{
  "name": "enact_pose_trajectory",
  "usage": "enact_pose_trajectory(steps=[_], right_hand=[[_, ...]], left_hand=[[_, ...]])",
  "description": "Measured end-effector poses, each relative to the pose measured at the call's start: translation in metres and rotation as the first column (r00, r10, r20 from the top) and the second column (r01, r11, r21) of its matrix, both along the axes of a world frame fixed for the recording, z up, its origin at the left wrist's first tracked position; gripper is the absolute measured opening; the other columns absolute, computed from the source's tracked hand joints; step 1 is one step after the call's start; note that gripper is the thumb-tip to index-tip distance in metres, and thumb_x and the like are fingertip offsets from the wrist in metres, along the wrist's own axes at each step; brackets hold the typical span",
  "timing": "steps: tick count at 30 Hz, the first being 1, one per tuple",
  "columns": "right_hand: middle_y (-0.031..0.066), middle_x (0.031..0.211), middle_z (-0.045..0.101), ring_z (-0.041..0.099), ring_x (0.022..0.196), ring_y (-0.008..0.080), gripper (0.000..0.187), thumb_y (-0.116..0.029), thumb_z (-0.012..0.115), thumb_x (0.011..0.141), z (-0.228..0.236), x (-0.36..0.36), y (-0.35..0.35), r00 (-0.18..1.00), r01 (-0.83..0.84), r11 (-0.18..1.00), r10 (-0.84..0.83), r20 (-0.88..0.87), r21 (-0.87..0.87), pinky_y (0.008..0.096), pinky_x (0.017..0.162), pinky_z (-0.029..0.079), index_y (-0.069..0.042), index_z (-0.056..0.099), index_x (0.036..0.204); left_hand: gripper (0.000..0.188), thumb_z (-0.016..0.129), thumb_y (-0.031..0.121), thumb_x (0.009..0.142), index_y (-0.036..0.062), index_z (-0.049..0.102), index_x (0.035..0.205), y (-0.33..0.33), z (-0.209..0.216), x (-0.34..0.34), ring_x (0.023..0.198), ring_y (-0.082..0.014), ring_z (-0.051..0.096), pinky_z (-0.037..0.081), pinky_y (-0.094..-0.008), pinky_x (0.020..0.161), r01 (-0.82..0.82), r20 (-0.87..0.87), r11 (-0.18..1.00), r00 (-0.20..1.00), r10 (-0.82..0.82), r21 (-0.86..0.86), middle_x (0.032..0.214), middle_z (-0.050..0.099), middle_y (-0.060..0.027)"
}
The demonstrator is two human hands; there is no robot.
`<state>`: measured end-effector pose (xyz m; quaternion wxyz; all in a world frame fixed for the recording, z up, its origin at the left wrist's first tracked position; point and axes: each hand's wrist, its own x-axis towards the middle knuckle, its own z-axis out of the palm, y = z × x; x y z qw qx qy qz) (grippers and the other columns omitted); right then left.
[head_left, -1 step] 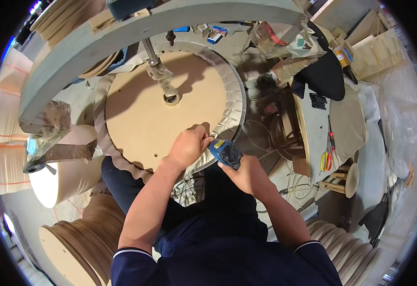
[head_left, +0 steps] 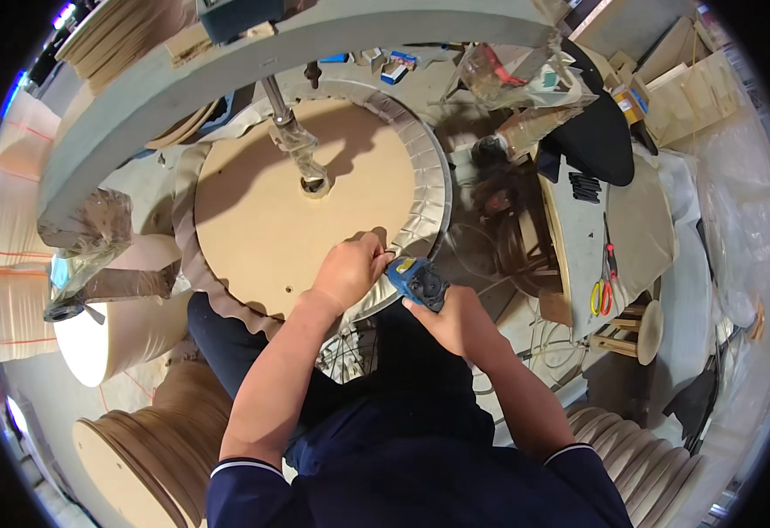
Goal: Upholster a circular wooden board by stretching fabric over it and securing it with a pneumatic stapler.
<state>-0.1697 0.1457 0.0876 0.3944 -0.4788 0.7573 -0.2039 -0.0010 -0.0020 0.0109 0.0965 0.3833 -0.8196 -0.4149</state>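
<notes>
A round tan board lies in front of me, ringed by beige-grey fabric. Along the right side the fabric lies in folded pleats over the board's edge; on the left it hangs loose and wavy. With its fingers pinched at the near-right rim, my left hand grips the fabric edge; the fingertips are partly hidden. My right hand is wrapped around a blue power tool that looks like a staple gun. Its nose meets the rim right beside my left fingers.
A plastic-wrapped metal post comes down on the board's middle from a curved grey arm. To the right, a table carries scissors and small black pieces. Stacked round boards stand at lower left.
</notes>
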Motion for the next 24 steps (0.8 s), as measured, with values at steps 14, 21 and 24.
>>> enact_pose_trajectory(steps=[14, 21, 24], right_hand=[[0.0177, 0.089, 0.077, 0.077, 0.087, 0.0299, 0.037, -0.035, 0.081, 0.095, 0.003, -0.018, 0.039, 0.98, 0.079, 0.994, -0.092, 0.175, 0.08, 0.0402, 0.078, 0.057, -0.001, 0.076, 0.11], [0.0219, 0.097, 0.078, 0.074, 0.1, 0.0435, 0.039, -0.035, 0.079, 0.096, 0.005, -0.005, 0.022, 0.997, -0.056, 0.988, 0.047, 0.062, 0.142, 0.043, 0.084, 0.058, -0.002, 0.073, 0.117], [0.0221, 0.076, 0.071, 0.067, 0.067, 0.0322, 0.045, -0.04, 0.077, 0.097, -0.003, -0.002, 0.019, 0.997, -0.04, 0.998, 0.042, 0.07, -0.04, 0.0405, 0.072, 0.055, 0.004, 0.073, 0.102]], left_hand=[[0.02, 0.057, 0.018, 0.104, 0.0041, 0.062, 0.117, 0.009, 0.02, 0.031, 0.094, -0.0441, 0.069, 0.054, -0.0529, 0.085, 0.302, 0.099, 0.953, 0.949, -0.299, -0.019, 0.096, 0.073, -0.0235], [0.03, 0.073, 0.032, 0.1, 0.0022, 0.067, 0.098, 0.008, 0.01, 0.019, 0.085, -0.0408, 0.07, 0.055, -0.0495, 0.078, 0.016, 0.051, 0.999, 0.999, -0.017, 0.035, 0.086, 0.072, -0.0202], [0.031, 0.077, 0.032, 0.097, 0.0022, 0.068, 0.097, 0.009, 0.008, 0.014, 0.083, -0.0396, 0.07, 0.055, -0.0487, 0.078, -0.055, 0.032, 0.996, 0.998, 0.053, 0.066, 0.084, 0.072, -0.019]])
